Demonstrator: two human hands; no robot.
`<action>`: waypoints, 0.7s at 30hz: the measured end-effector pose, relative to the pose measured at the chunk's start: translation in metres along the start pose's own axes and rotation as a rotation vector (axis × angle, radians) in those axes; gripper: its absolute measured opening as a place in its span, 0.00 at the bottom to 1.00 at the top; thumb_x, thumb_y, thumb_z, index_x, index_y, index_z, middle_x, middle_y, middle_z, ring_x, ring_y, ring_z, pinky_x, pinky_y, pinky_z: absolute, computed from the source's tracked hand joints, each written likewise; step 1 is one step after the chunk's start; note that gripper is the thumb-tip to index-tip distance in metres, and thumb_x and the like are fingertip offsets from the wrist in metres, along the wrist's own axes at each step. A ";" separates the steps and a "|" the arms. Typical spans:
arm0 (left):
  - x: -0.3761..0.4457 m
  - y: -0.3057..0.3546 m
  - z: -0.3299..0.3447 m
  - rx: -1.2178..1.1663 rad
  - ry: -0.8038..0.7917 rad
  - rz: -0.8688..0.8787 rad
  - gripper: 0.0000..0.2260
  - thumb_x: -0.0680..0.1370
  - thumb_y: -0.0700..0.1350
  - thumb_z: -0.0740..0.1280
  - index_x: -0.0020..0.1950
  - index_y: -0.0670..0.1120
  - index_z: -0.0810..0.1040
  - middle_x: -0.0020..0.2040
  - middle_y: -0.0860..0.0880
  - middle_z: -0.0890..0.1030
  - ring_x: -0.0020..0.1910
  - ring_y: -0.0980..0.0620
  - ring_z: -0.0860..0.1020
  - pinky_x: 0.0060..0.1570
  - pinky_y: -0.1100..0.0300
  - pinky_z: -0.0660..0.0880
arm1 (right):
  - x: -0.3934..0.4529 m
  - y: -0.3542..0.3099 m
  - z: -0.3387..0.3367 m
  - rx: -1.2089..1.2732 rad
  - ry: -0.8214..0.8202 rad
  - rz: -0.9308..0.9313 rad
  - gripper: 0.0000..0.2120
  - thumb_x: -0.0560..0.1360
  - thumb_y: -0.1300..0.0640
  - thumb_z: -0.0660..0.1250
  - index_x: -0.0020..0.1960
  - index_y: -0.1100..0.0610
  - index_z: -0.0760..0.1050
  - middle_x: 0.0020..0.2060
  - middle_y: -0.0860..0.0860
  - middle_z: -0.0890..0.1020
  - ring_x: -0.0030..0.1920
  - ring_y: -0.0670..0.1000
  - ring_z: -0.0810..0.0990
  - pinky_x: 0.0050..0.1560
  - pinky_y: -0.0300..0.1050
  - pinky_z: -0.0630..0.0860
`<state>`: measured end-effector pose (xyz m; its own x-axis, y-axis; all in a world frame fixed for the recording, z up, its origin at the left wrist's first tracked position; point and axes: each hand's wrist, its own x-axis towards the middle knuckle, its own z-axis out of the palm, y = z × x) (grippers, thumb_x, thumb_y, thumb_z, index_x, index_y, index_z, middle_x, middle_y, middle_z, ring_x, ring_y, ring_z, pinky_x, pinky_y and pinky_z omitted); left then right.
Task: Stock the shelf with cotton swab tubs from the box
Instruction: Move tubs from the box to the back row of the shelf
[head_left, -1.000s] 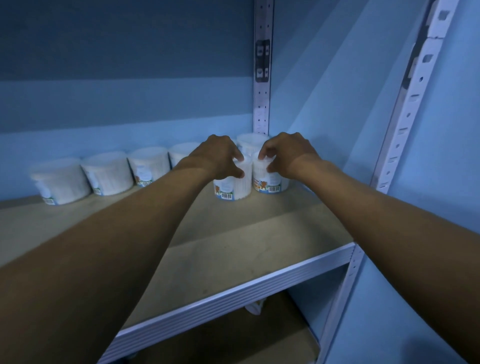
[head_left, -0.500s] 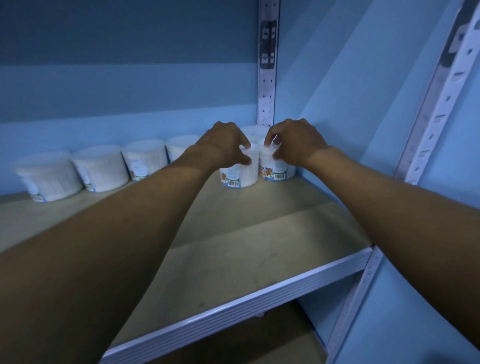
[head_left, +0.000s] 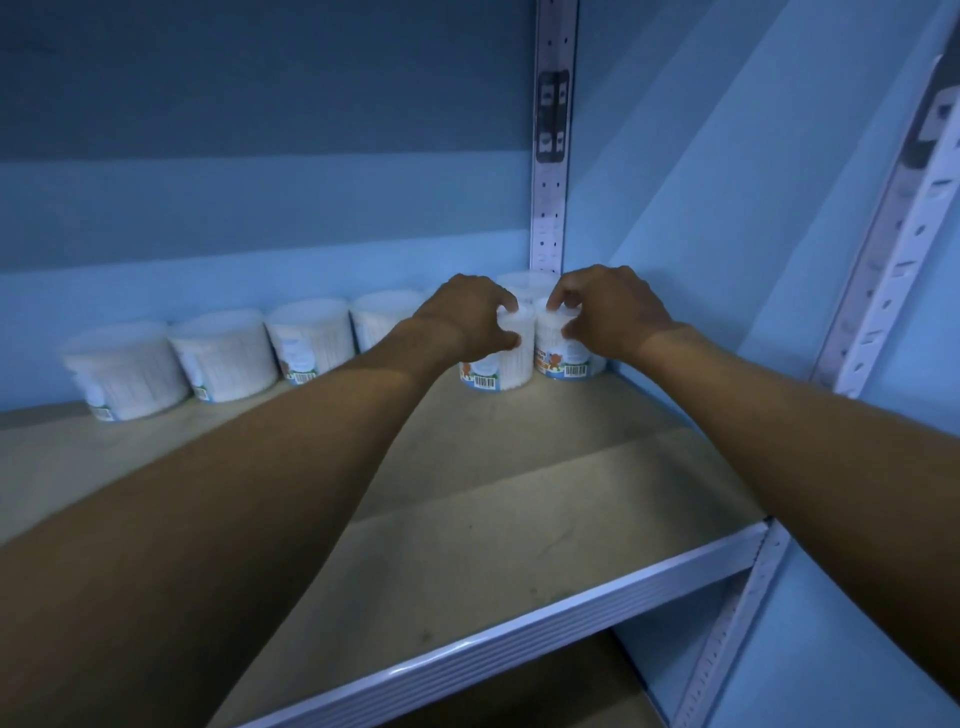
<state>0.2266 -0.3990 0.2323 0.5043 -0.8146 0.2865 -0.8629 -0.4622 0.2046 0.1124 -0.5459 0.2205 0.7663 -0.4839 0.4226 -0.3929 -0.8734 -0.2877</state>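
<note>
Two white cotton swab tubs stand side by side on the shelf board (head_left: 519, 499), near its back right corner. My left hand (head_left: 467, 319) grips the left tub (head_left: 506, 366) from above, fingers curled round its lid. My right hand (head_left: 610, 312) holds the right tub (head_left: 563, 358) the same way. Both tubs rest on the board, labels and barcodes facing me. Another tub (head_left: 524, 283) stands just behind them. A row of several tubs (head_left: 223, 356) lines the back wall to the left. The box is out of view.
A white perforated upright (head_left: 550, 156) rises at the back corner, another upright (head_left: 893, 249) at the front right. The blue side wall (head_left: 727, 234) is close to the right tub. A lower shelf (head_left: 545, 691) shows below the white front rail (head_left: 519, 649).
Both hands have pushed the two tubs farther back toward the corner, up against the back tub. The camera has moved in closer.
</note>
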 end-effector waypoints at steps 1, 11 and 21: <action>-0.002 0.000 0.000 0.016 -0.018 0.006 0.24 0.75 0.55 0.71 0.70 0.51 0.74 0.70 0.48 0.73 0.68 0.47 0.71 0.65 0.54 0.68 | -0.001 0.000 -0.002 0.014 -0.015 -0.006 0.13 0.71 0.62 0.74 0.52 0.48 0.82 0.58 0.51 0.81 0.58 0.54 0.79 0.58 0.46 0.75; -0.040 0.008 -0.021 -0.045 -0.039 0.010 0.31 0.71 0.56 0.74 0.71 0.51 0.71 0.71 0.49 0.72 0.68 0.49 0.70 0.64 0.54 0.69 | -0.027 -0.015 -0.033 0.004 -0.129 -0.037 0.23 0.70 0.50 0.78 0.63 0.45 0.77 0.62 0.51 0.78 0.63 0.53 0.75 0.61 0.45 0.71; -0.129 0.011 -0.071 -0.154 0.000 0.020 0.31 0.71 0.57 0.74 0.71 0.53 0.70 0.65 0.54 0.77 0.54 0.53 0.75 0.54 0.59 0.73 | -0.113 -0.051 -0.072 0.152 -0.109 -0.054 0.24 0.68 0.50 0.80 0.62 0.47 0.78 0.59 0.51 0.79 0.54 0.49 0.79 0.55 0.41 0.74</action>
<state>0.1540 -0.2741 0.2637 0.4870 -0.8233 0.2916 -0.8573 -0.3867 0.3398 0.0089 -0.4505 0.2491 0.8382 -0.4205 0.3473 -0.2746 -0.8756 -0.3975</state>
